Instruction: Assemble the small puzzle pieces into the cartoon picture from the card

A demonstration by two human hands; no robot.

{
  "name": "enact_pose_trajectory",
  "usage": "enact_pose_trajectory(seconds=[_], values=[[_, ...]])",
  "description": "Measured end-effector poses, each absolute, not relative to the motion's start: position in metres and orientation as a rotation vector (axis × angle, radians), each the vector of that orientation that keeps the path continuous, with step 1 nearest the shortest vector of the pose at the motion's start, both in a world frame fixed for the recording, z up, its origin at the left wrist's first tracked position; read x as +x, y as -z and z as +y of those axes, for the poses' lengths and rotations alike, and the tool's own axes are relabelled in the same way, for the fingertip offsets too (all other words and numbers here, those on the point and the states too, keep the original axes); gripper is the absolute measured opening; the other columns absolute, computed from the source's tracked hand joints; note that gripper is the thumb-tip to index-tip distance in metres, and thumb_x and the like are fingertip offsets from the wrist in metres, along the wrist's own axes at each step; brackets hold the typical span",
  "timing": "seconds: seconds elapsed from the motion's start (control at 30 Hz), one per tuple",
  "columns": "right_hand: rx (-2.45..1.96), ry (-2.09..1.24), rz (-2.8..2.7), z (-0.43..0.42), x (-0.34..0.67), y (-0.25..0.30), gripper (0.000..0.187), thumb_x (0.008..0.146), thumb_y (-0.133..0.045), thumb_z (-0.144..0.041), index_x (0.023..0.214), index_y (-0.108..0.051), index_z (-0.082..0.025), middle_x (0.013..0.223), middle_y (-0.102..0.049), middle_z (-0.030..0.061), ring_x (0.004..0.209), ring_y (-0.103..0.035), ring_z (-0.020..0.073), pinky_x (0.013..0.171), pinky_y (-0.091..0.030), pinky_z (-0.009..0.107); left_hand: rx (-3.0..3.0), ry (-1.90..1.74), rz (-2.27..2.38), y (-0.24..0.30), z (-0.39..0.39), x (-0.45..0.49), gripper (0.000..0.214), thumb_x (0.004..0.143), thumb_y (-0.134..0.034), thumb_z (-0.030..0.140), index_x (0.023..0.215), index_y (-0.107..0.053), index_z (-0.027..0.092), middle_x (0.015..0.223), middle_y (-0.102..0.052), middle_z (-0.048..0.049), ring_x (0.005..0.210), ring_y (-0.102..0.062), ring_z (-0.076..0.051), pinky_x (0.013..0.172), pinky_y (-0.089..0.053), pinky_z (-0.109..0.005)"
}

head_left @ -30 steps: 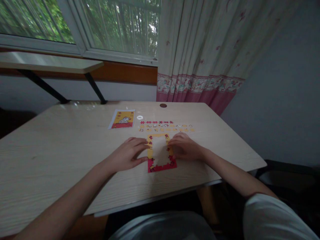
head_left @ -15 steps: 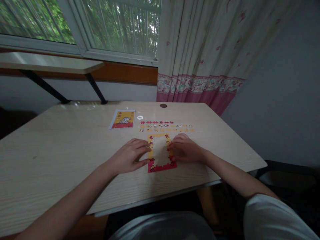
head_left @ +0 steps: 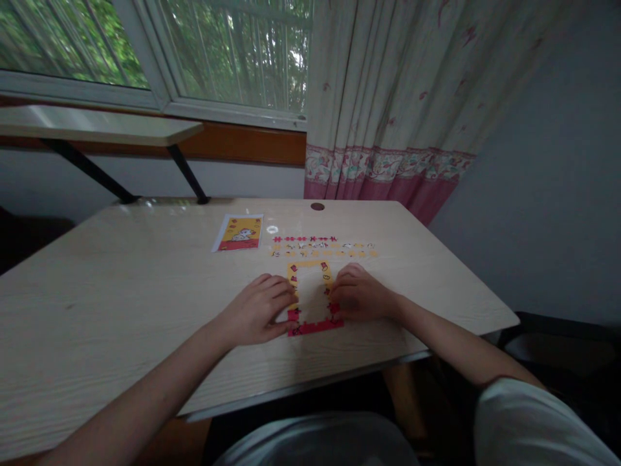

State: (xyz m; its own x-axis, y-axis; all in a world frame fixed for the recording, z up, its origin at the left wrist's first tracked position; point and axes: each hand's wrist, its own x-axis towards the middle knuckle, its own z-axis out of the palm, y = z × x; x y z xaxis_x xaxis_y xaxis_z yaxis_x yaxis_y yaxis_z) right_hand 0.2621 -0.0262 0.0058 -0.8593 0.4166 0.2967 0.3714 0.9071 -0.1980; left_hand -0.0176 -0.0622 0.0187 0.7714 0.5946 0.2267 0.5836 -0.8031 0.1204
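Nearer and right of the picture card (head_left: 237, 233), the puzzle frame (head_left: 315, 327) lies flat, seemingly thin, light and apt to part at its joints, best steadied by its side strips, where left hand (head_left: 257, 312) and right hand (head_left: 359, 296) rest loosely open, gripping nothing.

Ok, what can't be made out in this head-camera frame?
Head view: side strips of the yellow-and-red jigsaw frame, covered by the left hand and right hand.
Head view: prints on the rows of small loose pieces, too small and dim.
Head view: picture on the yellow-and-red card, too small.
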Motion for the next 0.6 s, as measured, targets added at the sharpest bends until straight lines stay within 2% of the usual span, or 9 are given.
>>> enact_pose_trajectory(seconds=[0.3,0.43,0.6], values=[[-0.572,-0.173,-2.721,-0.028,0.262,-0.008,0.031,0.081,-0.056,-0.051,0.088,-0.065,-0.022,0.089,-0.066,0.0042,0.094,-0.051,0.0201,0.088,-0.032,0.036,2.901,-0.373,1.08,-0.022,-0.055,-0.025,0.038,0.088,-0.044,0.047,0.107,-0.06,0.018,0.107,-0.061,-0.0097,0.101,-0.053,-0.025,0.088,-0.04,-0.041],[-0.594,-0.192,-2.737,-0.027,0.263,-0.009,0.028,0.083,-0.054,-0.047,0.088,-0.065,-0.022,0.087,-0.065,0.0036,0.093,-0.05,0.0189,0.088,-0.032,0.036,2.776,-0.434,1.536,-0.019,-0.031,-0.054,0.048,0.089,-0.038,0.05,0.118,-0.055,0.016,0.118,-0.057,-0.0136,0.109,-0.051,-0.029,0.094,-0.038,-0.045],[-0.608,-0.234,-2.759,-0.026,0.262,-0.009,0.027,0.086,-0.051,-0.044,0.086,-0.064,-0.022,0.083,-0.065,0.0027,0.092,-0.051,0.0183,0.089,-0.033,0.035,2.531,-0.238,2.016,-0.006,-0.005,-0.093,0.059,0.091,-0.027,0.05,0.135,-0.038,0.012,0.14,-0.037,-0.0201,0.124,-0.041,-0.035,0.096,-0.035,-0.054]])
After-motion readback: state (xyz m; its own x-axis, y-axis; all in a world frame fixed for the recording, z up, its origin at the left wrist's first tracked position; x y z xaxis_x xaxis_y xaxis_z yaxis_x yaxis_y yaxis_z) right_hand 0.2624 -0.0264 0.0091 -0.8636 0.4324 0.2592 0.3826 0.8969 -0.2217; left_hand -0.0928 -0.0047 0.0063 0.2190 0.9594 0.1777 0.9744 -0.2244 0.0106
